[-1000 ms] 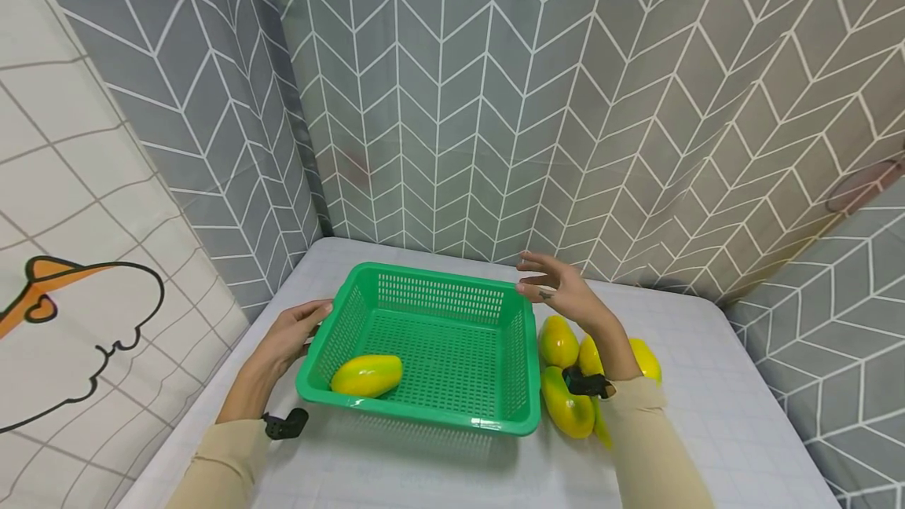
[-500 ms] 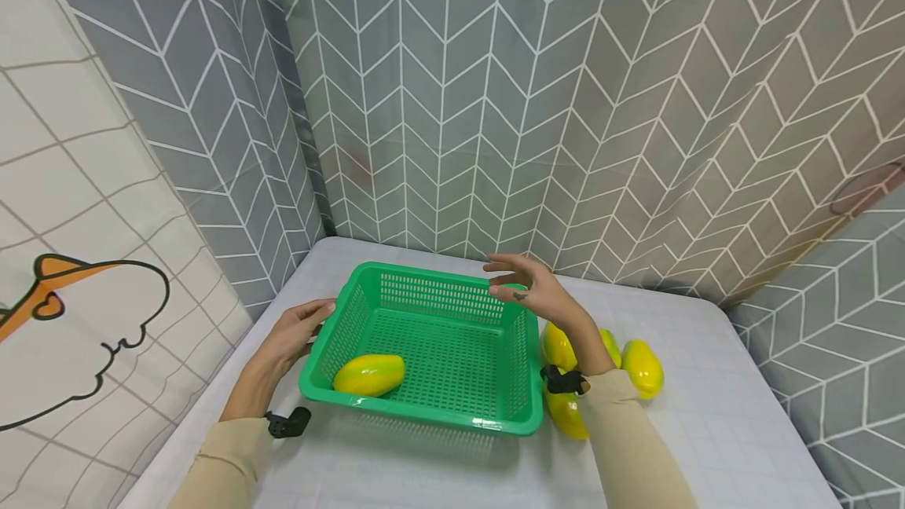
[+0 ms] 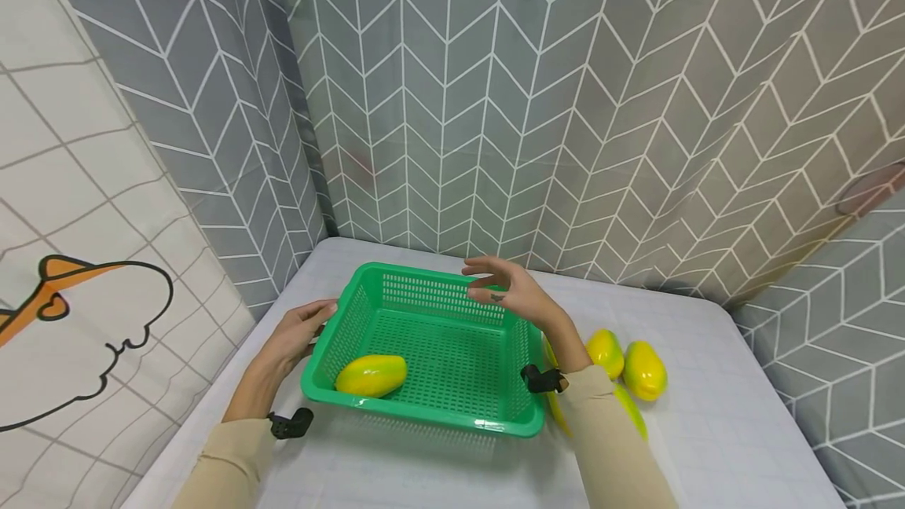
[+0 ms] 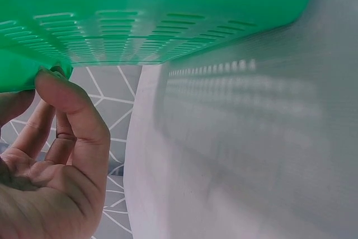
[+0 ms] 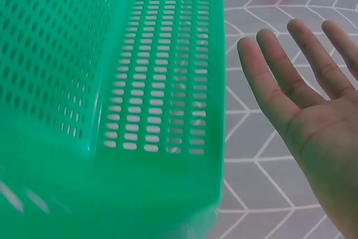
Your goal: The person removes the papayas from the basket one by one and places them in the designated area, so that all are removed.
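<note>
A green perforated plastic basket [image 3: 424,414] stands on the table, with one yellow-green mango-shaped fruit [image 3: 371,376] lying in its near left corner. My left hand [image 3: 293,332] holds the basket's left rim; in the left wrist view, the thumb and fingers of that hand [image 4: 72,132] meet at the rim's edge. Over the basket's far right corner hovers my right hand [image 3: 512,289], holding nothing. Its fingers are spread and apart from the basket wall [image 5: 162,82] in the right wrist view.
Several more of these fruits lie right of the basket, among them one fruit [image 3: 645,371] farthest right and another [image 3: 604,353] beside it. My right forearm partly covers the group. A patterned grey curtain [image 3: 438,100] hangs behind the white-covered table [image 3: 735,415].
My right hand has moved left, from beside the basket's right rim to over its far right corner, uncovering some fruits at the right. The left hand and basket stay nearly still.
</note>
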{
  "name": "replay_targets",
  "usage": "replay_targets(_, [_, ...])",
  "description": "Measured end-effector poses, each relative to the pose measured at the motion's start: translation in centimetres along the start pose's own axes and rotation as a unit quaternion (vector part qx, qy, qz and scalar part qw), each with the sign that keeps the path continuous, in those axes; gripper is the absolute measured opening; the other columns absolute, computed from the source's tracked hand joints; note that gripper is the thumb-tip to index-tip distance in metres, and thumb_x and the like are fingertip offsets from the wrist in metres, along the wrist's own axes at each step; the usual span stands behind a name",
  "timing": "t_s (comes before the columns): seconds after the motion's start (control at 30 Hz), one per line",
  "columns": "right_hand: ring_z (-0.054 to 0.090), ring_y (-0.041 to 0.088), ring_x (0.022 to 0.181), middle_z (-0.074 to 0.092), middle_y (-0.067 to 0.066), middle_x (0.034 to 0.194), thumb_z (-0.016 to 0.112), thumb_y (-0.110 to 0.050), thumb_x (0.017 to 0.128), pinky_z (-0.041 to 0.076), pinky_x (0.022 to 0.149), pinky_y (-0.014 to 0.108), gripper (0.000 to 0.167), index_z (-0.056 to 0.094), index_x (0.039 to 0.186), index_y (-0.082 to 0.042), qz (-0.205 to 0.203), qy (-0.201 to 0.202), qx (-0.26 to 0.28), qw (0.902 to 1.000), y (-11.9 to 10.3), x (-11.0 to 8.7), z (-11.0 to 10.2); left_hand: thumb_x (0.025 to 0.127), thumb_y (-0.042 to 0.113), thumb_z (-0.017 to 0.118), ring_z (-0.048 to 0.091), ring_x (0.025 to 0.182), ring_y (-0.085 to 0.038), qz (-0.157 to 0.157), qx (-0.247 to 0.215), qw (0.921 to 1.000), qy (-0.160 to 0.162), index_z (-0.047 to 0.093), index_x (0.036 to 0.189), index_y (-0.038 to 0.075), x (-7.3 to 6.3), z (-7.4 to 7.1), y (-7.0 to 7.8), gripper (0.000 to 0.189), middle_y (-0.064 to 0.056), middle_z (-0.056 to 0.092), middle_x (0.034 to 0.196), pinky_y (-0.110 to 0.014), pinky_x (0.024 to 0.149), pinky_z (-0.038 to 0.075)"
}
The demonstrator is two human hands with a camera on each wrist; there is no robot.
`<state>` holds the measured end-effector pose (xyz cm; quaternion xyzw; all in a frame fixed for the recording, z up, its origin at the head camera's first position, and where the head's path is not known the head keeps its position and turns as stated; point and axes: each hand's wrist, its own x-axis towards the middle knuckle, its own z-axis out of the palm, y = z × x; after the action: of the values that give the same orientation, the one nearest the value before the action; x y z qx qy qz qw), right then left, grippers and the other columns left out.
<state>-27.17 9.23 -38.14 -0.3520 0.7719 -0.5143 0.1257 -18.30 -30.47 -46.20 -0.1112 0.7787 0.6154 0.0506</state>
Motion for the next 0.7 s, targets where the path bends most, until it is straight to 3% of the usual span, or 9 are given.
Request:
replay_targets(0.37, [0.058,0.053,0.136,0.056,0.027,0.153,0.072,-0.017,0.101,0.061,0.104,0.049,0.061,0.049,0.155,0.000,-0.033,-0.026,0.009,0.9991,-0.1,1.7,2.3,0.108,0.048,0.059,0.069,0.090,-0.005,0.003,-0.001,1.0000,0.006,0.052,0.155,0.004,-0.1,0.0,-0.2,0.064,0.011,0.071,0.106,-0.025,0.079,0.064])
replay_targets(0.7, [0.059,0.052,0.136,0.057,0.028,0.151,0.071,-0.011,0.101,0.063,0.097,0.046,0.056,0.052,0.152,0.001,0.003,-0.038,0.023,0.9990,0.3,2.6,4.0,0.108,0.048,0.059,0.068,0.089,-0.005,0.003,-0.005,1.0000,0.002,0.053,0.154,0.004,0.0,0.0,-0.1,0.063,0.011,0.070,0.105,-0.025,0.078,0.064])
